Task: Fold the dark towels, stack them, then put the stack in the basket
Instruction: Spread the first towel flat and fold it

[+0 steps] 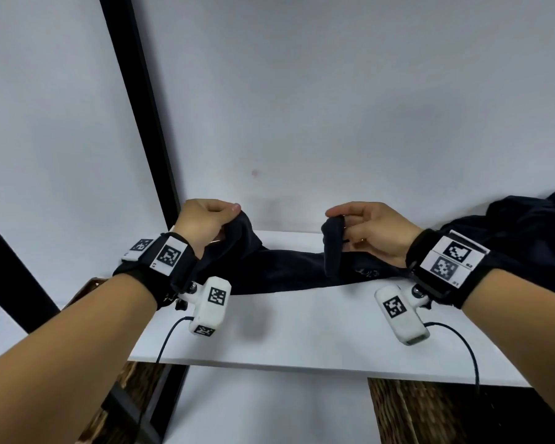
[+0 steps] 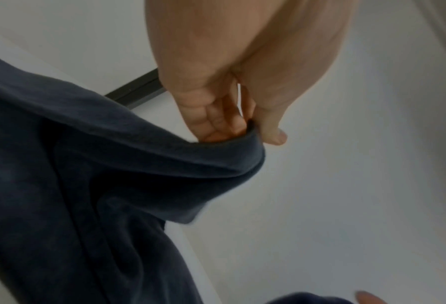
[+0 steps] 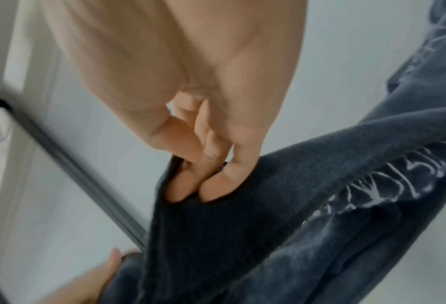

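No readable words or brand names. Dark towel [image 3: 307,236] carries pale woven lettering or a pattern along a band [image 3: 388,185], too blurred to read; it also shows faintly in the head view [image 1: 367,272]. Wrist bands [image 1: 170,256] and camera housings [image 1: 213,304] carry black-and-white square code markers, with tiny characters beside them, too small to read.

I see a plain pale grey wall [image 1: 334,107] behind a white flat tabletop [image 1: 302,328], a black metal post [image 1: 141,116], and dark wood-grain floor [image 1: 430,415].
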`<state>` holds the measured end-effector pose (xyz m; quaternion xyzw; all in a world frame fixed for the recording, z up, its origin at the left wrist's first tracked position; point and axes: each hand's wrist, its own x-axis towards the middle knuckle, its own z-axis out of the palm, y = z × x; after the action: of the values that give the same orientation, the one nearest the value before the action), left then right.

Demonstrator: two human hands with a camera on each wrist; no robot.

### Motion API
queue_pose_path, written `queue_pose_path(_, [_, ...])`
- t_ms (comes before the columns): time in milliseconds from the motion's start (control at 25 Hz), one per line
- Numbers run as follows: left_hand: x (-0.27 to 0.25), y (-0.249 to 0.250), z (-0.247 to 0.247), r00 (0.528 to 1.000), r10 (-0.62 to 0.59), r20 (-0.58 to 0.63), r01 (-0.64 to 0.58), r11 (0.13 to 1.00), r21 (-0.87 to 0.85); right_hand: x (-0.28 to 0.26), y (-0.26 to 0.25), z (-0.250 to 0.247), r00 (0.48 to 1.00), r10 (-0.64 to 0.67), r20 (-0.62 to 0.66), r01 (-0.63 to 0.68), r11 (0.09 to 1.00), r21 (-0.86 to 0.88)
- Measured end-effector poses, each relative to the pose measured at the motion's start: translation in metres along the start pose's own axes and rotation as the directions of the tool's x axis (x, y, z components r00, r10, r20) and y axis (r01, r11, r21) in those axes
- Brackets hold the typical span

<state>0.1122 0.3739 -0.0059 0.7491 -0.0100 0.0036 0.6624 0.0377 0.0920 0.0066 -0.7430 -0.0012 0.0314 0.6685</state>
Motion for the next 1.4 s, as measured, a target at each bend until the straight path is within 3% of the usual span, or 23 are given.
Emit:
queue_pose_path(120, [-0.009, 0.011, 0.007, 0.996, 0.004, 0.084, -0.003, 1.000, -0.009, 0.001, 0.002, 0.006, 0.985, -0.137, -0.101, 0.090, 0.921, -0.378])
queue_pose_path(240, [-0.019, 0.022, 0.016, 0.989, 0.057, 0.134, -0.057, 0.998, -0.002, 0.000, -0.003, 0.013, 0.944, -0.322, -0.072, 0.193, 0.716, -0.671])
queue_pose_path(280, [-0.022, 0.025, 0.019, 0.985, 0.089, 0.148, -0.091, 0.996, 0.003, 0.000, -0.006, 0.017, 0.928, -0.368, -0.052, 0.245, 0.713, -0.656])
queue_pose_path(400, [-0.029, 0.029, 0.030, 0.965, 0.186, 0.185, -0.192, 0.981, 0.016, -0.001, -0.019, 0.028, 0.904, -0.415, -0.108, 0.325, 0.827, -0.459])
queue_pose_path(640, [-0.047, 0.028, 0.049, 0.934, 0.209, 0.288, -0.220, 0.975, 0.005, 0.007, -0.026, 0.043, 0.892, -0.440, -0.105, 0.336, 0.800, -0.497])
queue_pose_path(760, [-0.057, 0.028, 0.053, 0.925, 0.253, 0.284, -0.243, 0.967, -0.072, 0.012, -0.028, 0.051, 0.887, -0.375, -0.269, 0.280, 0.901, -0.332])
queue_pose_path(840, [-0.055, 0.029, 0.053, 0.933, 0.293, 0.211, -0.286, 0.956, -0.062, 0.014, -0.028, 0.055, 0.916, -0.286, -0.282, 0.222, 0.945, -0.239])
queue_pose_path(920, [-0.049, 0.030, 0.052, 0.937, 0.324, 0.129, -0.320, 0.946, -0.054, 0.014, -0.028, 0.060, 0.929, -0.271, -0.250, 0.200, 0.940, -0.275])
queue_pose_path(1000, [-0.045, 0.032, 0.049, 0.936, 0.341, 0.090, -0.336, 0.940, -0.059, 0.013, -0.030, 0.062, 0.927, -0.314, -0.206, 0.206, 0.883, -0.421])
queue_pose_path(1240, [-0.037, 0.039, 0.035, 0.929, 0.357, 0.099, -0.366, 0.926, 0.091, 0.010, -0.035, 0.054, 0.891, -0.429, -0.147, 0.248, 0.732, -0.635])
queue_pose_path(1320, [-0.035, 0.043, 0.031, 0.927, 0.364, 0.089, -0.372, 0.920, 0.124, 0.012, -0.034, 0.053, 0.906, -0.410, -0.109, 0.269, 0.754, -0.599])
queue_pose_path(1400, [-0.037, 0.049, 0.028, 0.914, 0.387, 0.123, -0.401, 0.908, 0.123, 0.011, -0.036, 0.052, 0.944, -0.325, -0.062, 0.262, 0.849, -0.458])
